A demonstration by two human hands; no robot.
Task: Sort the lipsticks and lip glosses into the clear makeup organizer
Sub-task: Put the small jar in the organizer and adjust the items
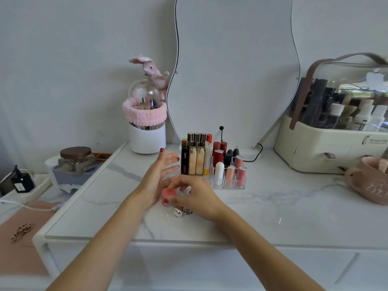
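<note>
The clear makeup organizer [239, 186] stands on the white marble tabletop, in front of the mirror, filled with several upright lipsticks and lip glosses [218, 158]. Just in front of its left end, my right hand [197, 196] curls its fingers and thumb round a small pink-capped lip product [168, 195]. A silvery item [180, 211] lies on the table under that hand. My left hand [159, 177] hovers beside the pink product with its fingers spread and straight, reaching towards the organizer's left side and holding nothing.
A wavy mirror [233, 70] leans on the wall behind. A white brush holder with a pink band and bunny [147, 127] stands at back left. A cream cosmetic case [336, 133] and pink bag [369, 181] sit at right. A jar [76, 160] is on the lower side shelf.
</note>
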